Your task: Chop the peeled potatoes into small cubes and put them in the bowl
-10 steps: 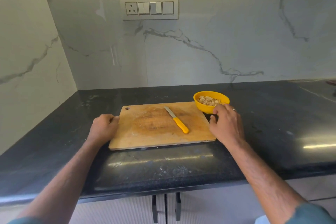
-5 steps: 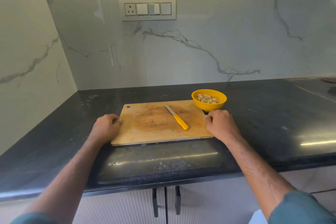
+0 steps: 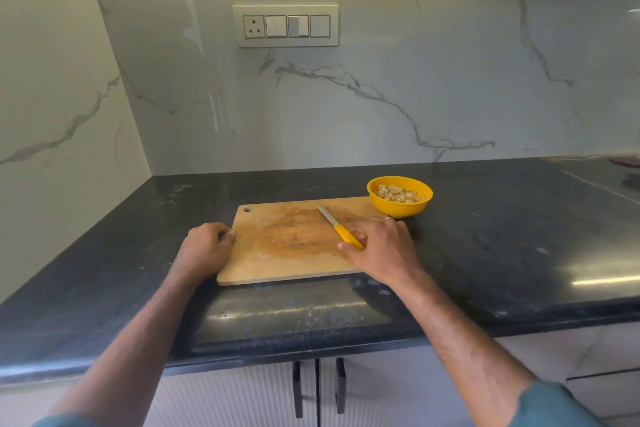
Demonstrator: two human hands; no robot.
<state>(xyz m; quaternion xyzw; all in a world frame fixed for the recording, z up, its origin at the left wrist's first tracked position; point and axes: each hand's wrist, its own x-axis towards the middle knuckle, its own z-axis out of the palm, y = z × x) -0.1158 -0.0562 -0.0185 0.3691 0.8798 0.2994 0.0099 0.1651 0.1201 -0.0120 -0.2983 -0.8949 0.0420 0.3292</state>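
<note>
A wooden cutting board (image 3: 287, 246) lies on the black counter with no potato on it. On it rests a knife (image 3: 327, 215) with a yellow handle, its blade pointing away to the left. My right hand (image 3: 381, 250) lies over the board's right end, thumb and fingers curled round the knife handle. My left hand (image 3: 206, 250) is curled against the board's left edge and holds it. A yellow bowl (image 3: 400, 208) stands just past the board's far right corner, holding potato cubes (image 3: 398, 193).
The black stone counter (image 3: 485, 253) runs into a corner at the left, with marble walls behind and beside it. A switch panel (image 3: 285, 25) is on the back wall. Cabinet doors with dark handles (image 3: 298, 388) are below the counter's front edge.
My right hand has moved left from the board's right edge onto the knife handle. The left hand stays at the board's left edge.
</note>
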